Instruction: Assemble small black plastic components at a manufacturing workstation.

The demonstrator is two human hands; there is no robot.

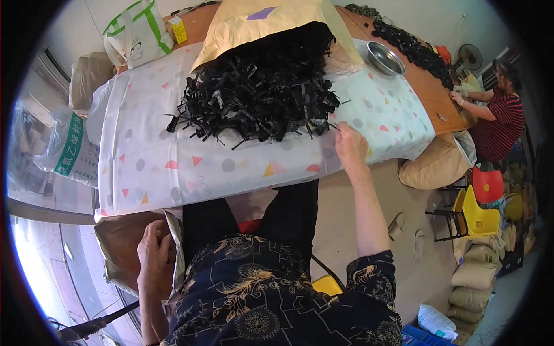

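A heap of small black plastic parts [254, 101] spills from a large tan paper sack [231, 29] onto the patterned tablecloth [150, 167]. At the heap's right edge, my right hand [351, 145] is closed in a pinch, with the dark end of one small black plastic part showing at its fingertips. My left hand [153, 249] is low at the left, over the mouth of an open brown sack [118, 245] beside my lap. Its fingers are loosely bent and apart, and I see nothing in them.
A metal bowl [385, 57] stands on the table's right side, near a long row of black parts [412, 49]. Another person [497, 112] in a striped top works there. A filled sack [435, 164], yellow chair [480, 213] and slippers [397, 226] are on the right; a white-green bag [138, 34] is far left.
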